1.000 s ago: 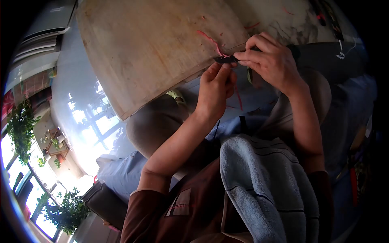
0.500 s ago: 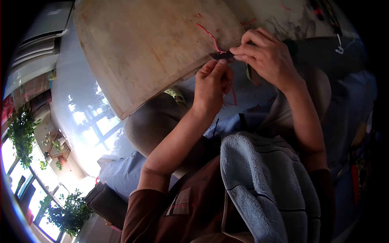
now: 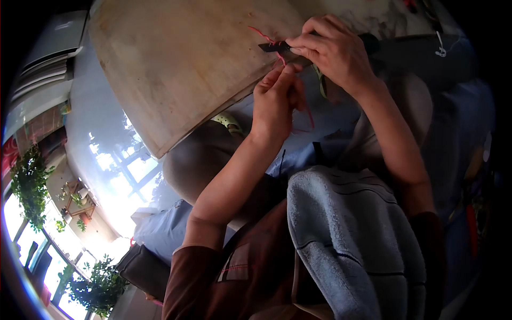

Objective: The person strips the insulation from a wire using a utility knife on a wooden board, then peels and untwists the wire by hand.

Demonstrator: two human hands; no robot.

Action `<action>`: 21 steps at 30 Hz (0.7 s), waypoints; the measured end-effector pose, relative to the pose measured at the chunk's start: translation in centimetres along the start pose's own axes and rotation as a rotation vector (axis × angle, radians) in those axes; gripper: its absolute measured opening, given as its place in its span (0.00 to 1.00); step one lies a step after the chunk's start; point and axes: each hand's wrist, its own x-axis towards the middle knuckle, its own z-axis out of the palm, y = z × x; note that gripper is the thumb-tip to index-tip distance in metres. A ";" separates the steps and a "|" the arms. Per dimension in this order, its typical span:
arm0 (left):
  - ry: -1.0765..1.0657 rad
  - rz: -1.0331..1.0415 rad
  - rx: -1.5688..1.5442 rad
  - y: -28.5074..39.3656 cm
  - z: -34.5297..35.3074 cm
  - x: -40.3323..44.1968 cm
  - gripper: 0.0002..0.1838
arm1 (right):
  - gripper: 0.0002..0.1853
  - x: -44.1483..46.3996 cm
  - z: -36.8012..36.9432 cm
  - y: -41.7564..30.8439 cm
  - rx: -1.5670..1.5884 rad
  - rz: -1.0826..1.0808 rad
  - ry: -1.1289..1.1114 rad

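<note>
My left hand [image 3: 274, 98] is closed, with thumb and fingers pinching a thin red cord [image 3: 282, 60]. One end of the cord trails below the fingers. My right hand [image 3: 333, 53] is closed around a dark flat blade [image 3: 273, 47] with a slanted tip; its handle, if any, is hidden by the fingers. The blade lies across the cord just above my left fingertips, near the edge of a worn wooden board [image 3: 176, 69]. Beyond the blade, the cord's other end runs over the board.
A light blue towel [image 3: 341, 234] hangs in front of my chest. Below the board's edge shows a pale green shoe [image 3: 228, 122]. Dark-handled tools [image 3: 431, 16] lie at the far right. Plants [image 3: 96, 285] and windows are at the left.
My right hand and the blade have moved up and left, away from my left fingertips. A stretch of red cord now shows between them. My left hand has shifted slightly.
</note>
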 end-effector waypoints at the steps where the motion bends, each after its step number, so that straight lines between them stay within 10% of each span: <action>1: 0.003 0.000 0.005 0.1 0.1 0.1 0.10 | 0.07 0.1 -0.2 0.1 0.009 0.011 -0.006; 21: -0.037 0.052 0.087 -0.6 -1.1 0.3 0.09 | 0.06 -1.2 -1.4 -0.8 0.064 0.008 -0.102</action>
